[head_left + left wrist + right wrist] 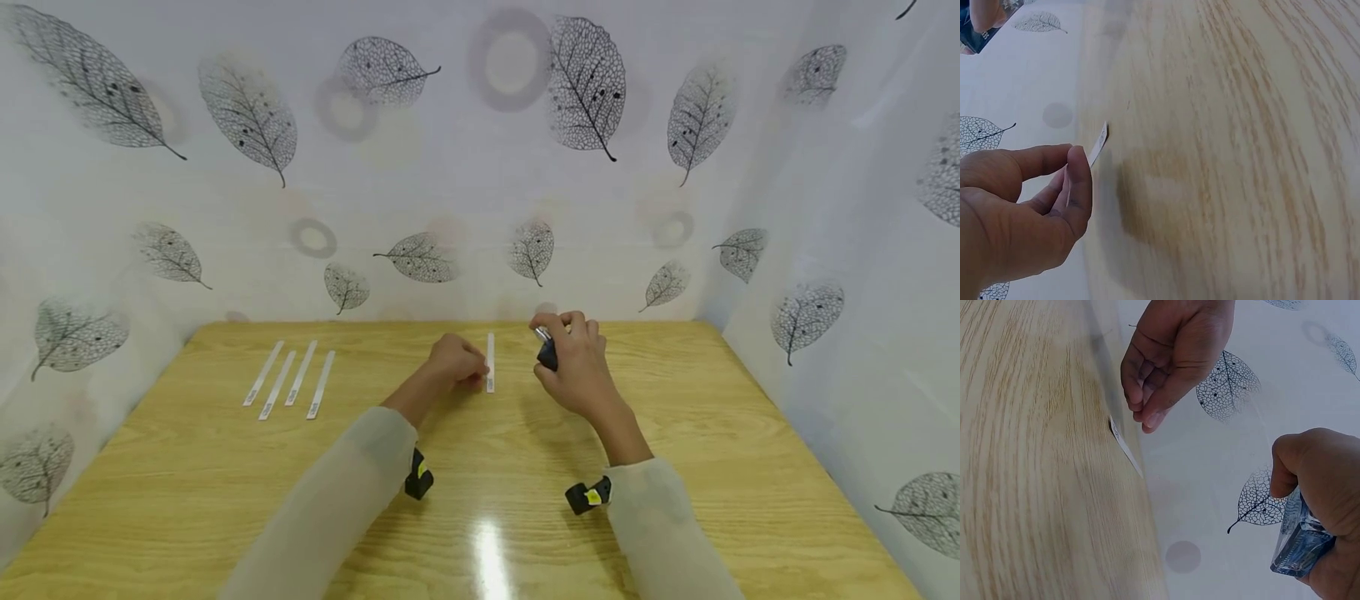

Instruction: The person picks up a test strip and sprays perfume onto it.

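Note:
A narrow white paper strip (491, 363) with small print at its near end lies near the table's far edge. Just left of it is my left hand (456, 363), fingers loosely curled. In the right wrist view, a gap shows between the left fingertips (1152, 420) and the strip (1125, 449). To the right, my right hand (579, 367) grips a small perfume bottle (547, 353) above the table. Its glass looks clear and dark blue in the right wrist view (1302, 547); the palm hides part of it.
Several similar white strips (288, 379) lie side by side at the far left of the wooden table (480, 467). Behind the table hangs a pale curtain (465, 167) with a leaf print. Small black wrist cameras (588, 496) hang below the sleeves.

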The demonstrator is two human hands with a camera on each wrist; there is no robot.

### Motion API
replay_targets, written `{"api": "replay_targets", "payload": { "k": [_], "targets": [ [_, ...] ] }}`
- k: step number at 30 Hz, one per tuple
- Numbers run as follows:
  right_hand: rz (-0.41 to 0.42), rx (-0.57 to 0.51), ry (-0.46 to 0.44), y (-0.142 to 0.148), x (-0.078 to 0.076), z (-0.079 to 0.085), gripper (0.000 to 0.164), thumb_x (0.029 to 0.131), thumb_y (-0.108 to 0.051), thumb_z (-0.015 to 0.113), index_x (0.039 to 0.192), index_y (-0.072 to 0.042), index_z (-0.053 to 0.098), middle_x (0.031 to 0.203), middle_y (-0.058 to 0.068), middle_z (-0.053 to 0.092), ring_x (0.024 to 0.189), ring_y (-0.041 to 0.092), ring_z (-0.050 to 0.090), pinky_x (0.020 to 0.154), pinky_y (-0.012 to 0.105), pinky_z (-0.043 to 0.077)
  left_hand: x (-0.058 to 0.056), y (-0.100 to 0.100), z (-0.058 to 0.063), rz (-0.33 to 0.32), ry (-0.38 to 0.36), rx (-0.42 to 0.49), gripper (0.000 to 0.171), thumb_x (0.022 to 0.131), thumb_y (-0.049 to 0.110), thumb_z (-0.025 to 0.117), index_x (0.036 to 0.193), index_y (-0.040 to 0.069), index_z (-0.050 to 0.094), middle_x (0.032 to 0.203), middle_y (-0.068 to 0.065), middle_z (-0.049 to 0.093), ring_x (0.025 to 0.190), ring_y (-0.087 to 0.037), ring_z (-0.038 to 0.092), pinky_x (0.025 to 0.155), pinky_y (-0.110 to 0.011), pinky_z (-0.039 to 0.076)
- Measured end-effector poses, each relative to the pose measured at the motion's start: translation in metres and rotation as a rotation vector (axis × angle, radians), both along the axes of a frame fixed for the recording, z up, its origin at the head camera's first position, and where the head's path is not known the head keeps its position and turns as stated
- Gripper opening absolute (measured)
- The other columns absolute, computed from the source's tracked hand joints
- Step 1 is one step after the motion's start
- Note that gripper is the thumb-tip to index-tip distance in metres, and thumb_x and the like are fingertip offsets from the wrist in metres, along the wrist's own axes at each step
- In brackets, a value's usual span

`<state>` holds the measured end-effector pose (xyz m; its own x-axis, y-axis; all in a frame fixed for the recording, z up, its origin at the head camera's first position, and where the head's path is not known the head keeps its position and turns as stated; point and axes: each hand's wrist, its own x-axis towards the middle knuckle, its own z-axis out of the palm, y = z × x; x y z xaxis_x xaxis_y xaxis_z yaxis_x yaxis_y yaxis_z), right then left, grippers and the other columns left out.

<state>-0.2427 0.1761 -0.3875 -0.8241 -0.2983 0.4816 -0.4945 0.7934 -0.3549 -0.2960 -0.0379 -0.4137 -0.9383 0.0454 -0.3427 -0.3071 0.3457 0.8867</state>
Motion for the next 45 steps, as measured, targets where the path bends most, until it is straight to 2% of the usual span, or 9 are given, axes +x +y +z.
{"api": "replay_targets", "payload": {
  "k": [5, 12, 19, 28, 33, 45],
  "targets": [
    [0.004, -0.007, -0.009, 0.0, 0.001, 0.0, 0.057, 0.085, -0.009, 0.078, 0.133, -0.025, 0.051, 0.13, 0.025, 0.045, 0.103, 0.042, 0.041, 0.082, 0.057, 0.035, 0.0, -0.009, 0.004, -0.031, 0.035, -0.03, 0.02, 0.087, -0.005, 0.076, 0.107, -0.006, 0.071, 0.098, -0.015, 0.069, 0.069, -0.017, 0.066, 0.071, -0.031, 0.062],
    [0.006, -0.01, -0.001, -0.001, 0.001, 0.0, 0.056, 0.085, -0.008, 0.078, 0.133, -0.023, 0.052, 0.13, 0.025, 0.046, 0.103, 0.042, 0.041, 0.082, 0.058, 0.036, 0.004, -0.027, 0.009, -0.075, 0.074, -0.033, 0.031, 0.09, 0.0, 0.075, 0.119, -0.007, 0.068, 0.106, -0.016, 0.068, 0.075, -0.019, 0.066, 0.076, -0.034, 0.062],
    [0.004, -0.003, -0.011, 0.0, -0.001, -0.001, 0.058, 0.085, -0.009, 0.078, 0.134, -0.025, 0.051, 0.13, 0.024, 0.045, 0.103, 0.042, 0.041, 0.082, 0.057, 0.036, 0.006, -0.047, 0.012, -0.104, 0.112, -0.072, 0.032, 0.091, 0.001, 0.073, 0.12, -0.008, 0.065, 0.099, -0.015, 0.069, 0.075, -0.02, 0.068, 0.072, -0.032, 0.061],
    [0.005, 0.003, -0.019, 0.0, 0.001, -0.001, 0.057, 0.085, -0.01, 0.078, 0.134, -0.024, 0.052, 0.13, 0.025, 0.046, 0.103, 0.041, 0.041, 0.082, 0.055, 0.036, 0.013, -0.078, 0.004, -0.14, 0.132, -0.116, 0.034, 0.093, 0.005, 0.073, 0.124, -0.006, 0.065, 0.096, -0.016, 0.07, 0.079, -0.025, 0.069, 0.073, -0.036, 0.061],
    [0.012, 0.005, -0.021, 0.0, 0.001, -0.002, 0.057, 0.085, -0.009, 0.077, 0.134, -0.025, 0.051, 0.129, 0.024, 0.046, 0.102, 0.041, 0.041, 0.082, 0.055, 0.035, 0.018, -0.095, 0.005, -0.145, 0.153, -0.119, 0.037, 0.093, 0.006, 0.071, 0.126, -0.008, 0.063, 0.095, -0.015, 0.071, 0.083, -0.027, 0.068, 0.075, -0.037, 0.061],
    [0.017, 0.01, -0.013, 0.001, 0.001, -0.001, 0.057, 0.086, -0.01, 0.077, 0.134, -0.024, 0.051, 0.129, 0.024, 0.046, 0.101, 0.04, 0.041, 0.081, 0.055, 0.034, 0.026, -0.135, 0.012, -0.13, 0.151, -0.16, 0.042, 0.094, 0.009, 0.07, 0.131, -0.008, 0.059, 0.104, -0.016, 0.072, 0.093, -0.03, 0.069, 0.08, -0.038, 0.061]
  ]
}}
